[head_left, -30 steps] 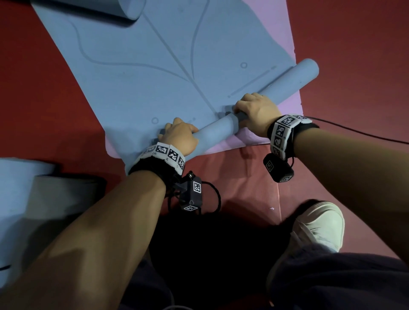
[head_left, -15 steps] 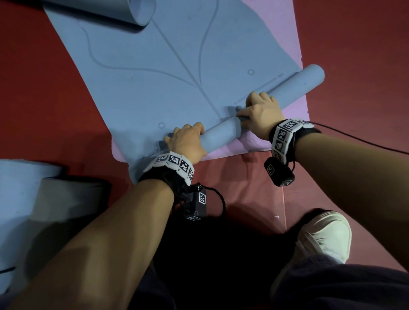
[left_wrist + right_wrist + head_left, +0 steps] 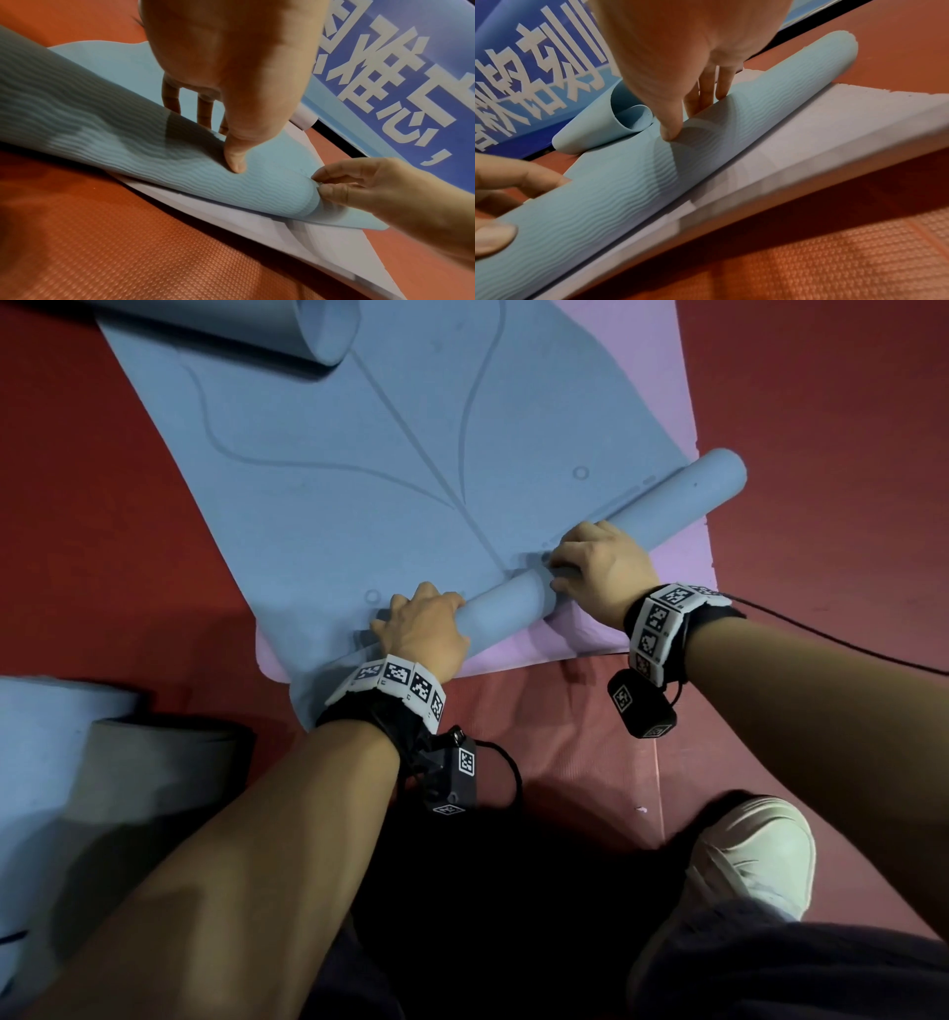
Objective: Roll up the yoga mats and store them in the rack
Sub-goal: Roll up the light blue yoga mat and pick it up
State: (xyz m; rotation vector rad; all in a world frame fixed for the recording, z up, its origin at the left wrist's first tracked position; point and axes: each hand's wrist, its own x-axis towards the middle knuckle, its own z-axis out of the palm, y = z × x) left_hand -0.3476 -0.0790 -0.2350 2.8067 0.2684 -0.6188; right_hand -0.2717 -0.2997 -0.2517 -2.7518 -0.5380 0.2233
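At the left edge of the floor (image 3: 102,505), near your left knee, a loosely rolled blue mat with a grey underside (image 3: 128,762) lies by itself. Just right of it, your left hand (image 3: 421,634) rests over the left end of the blue mat's roll (image 3: 513,608), fingers curled over the top and down the far side, thumb pressed onto the ribbed near face of the roll, so the hand is clamped on the roll. The blue yoga mat (image 3: 334,454) is only partly rolled: its flat part stretches away from you toward the far edge of the floor, and the tight roll lies slantwise across its near end. At the far end of this mat, toward the far-left corner, its other end curls up into a loose open tube (image 3: 318,331). Under the blue mat lies a lilac mat (image 3: 667,588), showing along the near edge and the right side. Your right hand (image 3: 595,572) grips the middle of the same roll, fingers hooked over its far side, thumb tip on the near face. The right end of the roll sticks out past the lilac mat's right edge. A black cable (image 3: 821,639) runs from your right wrist band toward the right. Your white shoe (image 3: 750,855) stands on a red mat (image 3: 565,737) near the right corner. A blue banner with white characters (image 3: 385,81) stands behind the mats.
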